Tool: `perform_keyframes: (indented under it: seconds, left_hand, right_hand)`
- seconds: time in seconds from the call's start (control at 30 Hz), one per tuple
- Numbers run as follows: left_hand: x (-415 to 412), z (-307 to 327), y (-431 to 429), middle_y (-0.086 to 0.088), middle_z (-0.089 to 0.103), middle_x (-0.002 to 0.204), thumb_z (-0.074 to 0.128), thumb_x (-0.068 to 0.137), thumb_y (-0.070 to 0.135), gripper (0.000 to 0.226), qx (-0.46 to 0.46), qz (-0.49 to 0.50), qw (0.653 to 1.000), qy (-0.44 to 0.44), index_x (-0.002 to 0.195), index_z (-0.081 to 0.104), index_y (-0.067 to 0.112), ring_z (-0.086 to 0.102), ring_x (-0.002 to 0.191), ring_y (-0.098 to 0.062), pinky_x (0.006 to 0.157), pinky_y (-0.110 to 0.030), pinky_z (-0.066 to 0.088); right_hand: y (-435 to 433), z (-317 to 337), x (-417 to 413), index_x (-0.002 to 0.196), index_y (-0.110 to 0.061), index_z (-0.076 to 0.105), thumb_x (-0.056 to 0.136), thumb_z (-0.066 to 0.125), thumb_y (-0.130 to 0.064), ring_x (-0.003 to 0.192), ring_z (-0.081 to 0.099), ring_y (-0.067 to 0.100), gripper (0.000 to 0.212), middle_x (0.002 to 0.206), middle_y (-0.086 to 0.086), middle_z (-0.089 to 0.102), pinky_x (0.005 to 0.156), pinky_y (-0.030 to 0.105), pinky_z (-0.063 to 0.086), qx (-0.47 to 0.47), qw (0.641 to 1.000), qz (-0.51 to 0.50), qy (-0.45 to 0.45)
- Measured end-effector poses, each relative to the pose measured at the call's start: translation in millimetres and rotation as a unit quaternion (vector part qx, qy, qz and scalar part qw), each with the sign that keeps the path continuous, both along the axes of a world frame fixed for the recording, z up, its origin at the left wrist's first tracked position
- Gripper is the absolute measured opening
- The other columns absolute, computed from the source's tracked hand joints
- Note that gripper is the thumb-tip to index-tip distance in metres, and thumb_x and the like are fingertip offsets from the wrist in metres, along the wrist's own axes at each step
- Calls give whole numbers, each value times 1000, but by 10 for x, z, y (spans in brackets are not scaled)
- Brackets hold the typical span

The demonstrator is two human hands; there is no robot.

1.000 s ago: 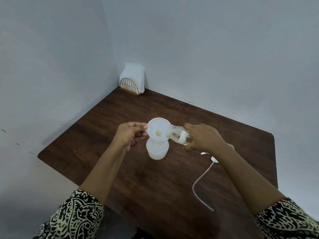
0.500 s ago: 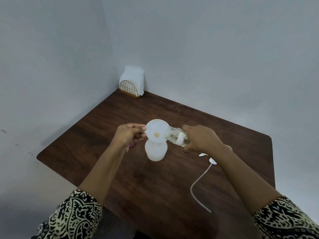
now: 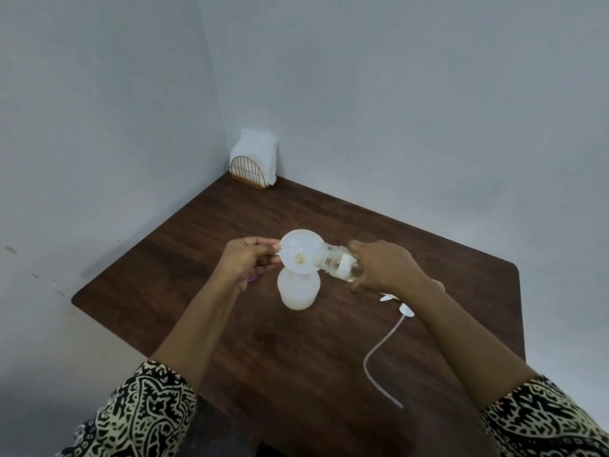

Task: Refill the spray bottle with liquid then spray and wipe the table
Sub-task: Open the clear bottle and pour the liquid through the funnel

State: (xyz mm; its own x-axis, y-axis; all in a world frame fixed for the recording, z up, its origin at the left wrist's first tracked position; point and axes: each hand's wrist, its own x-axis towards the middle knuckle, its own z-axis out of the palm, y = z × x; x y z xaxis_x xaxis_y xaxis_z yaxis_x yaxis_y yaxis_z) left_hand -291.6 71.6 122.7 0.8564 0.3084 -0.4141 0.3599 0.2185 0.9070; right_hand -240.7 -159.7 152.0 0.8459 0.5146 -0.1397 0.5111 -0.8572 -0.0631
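A translucent white spray bottle body (image 3: pixel 298 290) stands upright mid-table with a white funnel (image 3: pixel 301 249) seated in its neck. My left hand (image 3: pixel 248 260) pinches the funnel's left rim. My right hand (image 3: pixel 384 267) grips a small clear glass bottle (image 3: pixel 339 263) of pale yellow liquid, tipped on its side with its mouth over the funnel's right edge. A little liquid pools at the funnel's centre. The spray head's dip tube (image 3: pixel 379 354) lies on the table to the right; the head itself (image 3: pixel 400 305) is mostly hidden behind my right wrist.
The dark wooden table (image 3: pixel 329 374) sits in a corner between two grey walls. A gold wire holder with white napkins (image 3: pixel 255 159) stands at the far corner. A small pink thing (image 3: pixel 253 279) peeks out under my left hand.
Both hands, the funnel and the glass bottle stay in the same pose; only the camera view has shifted slightly.
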Motion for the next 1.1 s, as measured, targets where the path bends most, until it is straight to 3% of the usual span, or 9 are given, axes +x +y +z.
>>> perform_keyframes:
  seconds: [0.3, 0.7, 0.87, 1.0, 1.1]
  left_hand:
    - [-3, -25, 8, -4, 71, 61, 65, 85, 0, 7, -9, -4, 1000, -11, 86, 70, 5, 68, 55, -9, 52, -20, 55]
    - [15, -40, 12, -4, 72, 64, 67, 84, 1, 7, 0, 2, 1000, -4, 87, 71, 5, 69, 58, -10, 54, -21, 56]
    - [12, -42, 16, -6, 73, 69, 67, 84, 2, 8, -1, 2, 1000, -2, 89, 72, 5, 69, 62, -11, 54, -20, 55]
    - [9, -38, 12, -5, 73, 68, 67, 84, 2, 7, -7, 1, 1000, -3, 88, 71, 5, 69, 59, -10, 53, -20, 55]
    - [4, -45, 19, -6, 73, 69, 67, 84, 2, 7, -6, 1, 1000, -6, 88, 71, 5, 69, 59, -10, 53, -20, 55]
  right_hand:
    - [-8, -7, -15, 108, -24, 50, 68, 71, -42, 75, 47, 17, 49, 89, -3, 61, 62, 27, 35, 6, 1000, -7, 4]
    - [1, -10, 1, 107, -23, 49, 68, 72, -42, 75, 48, 17, 48, 82, -6, 53, 54, 25, 29, 2, 1000, -2, 6]
    - [6, -9, 1, 107, -24, 49, 68, 72, -42, 76, 48, 17, 49, 83, -6, 53, 60, 26, 32, 2, 1000, -2, 3]
    - [-5, -6, -7, 105, -23, 49, 69, 71, -42, 75, 48, 17, 47, 83, -7, 53, 50, 23, 25, -1, 1000, 3, 2]
    - [-3, -12, -3, 105, -23, 49, 68, 71, -43, 76, 49, 18, 47, 84, -6, 54, 56, 25, 32, 1, 1000, -2, 5]
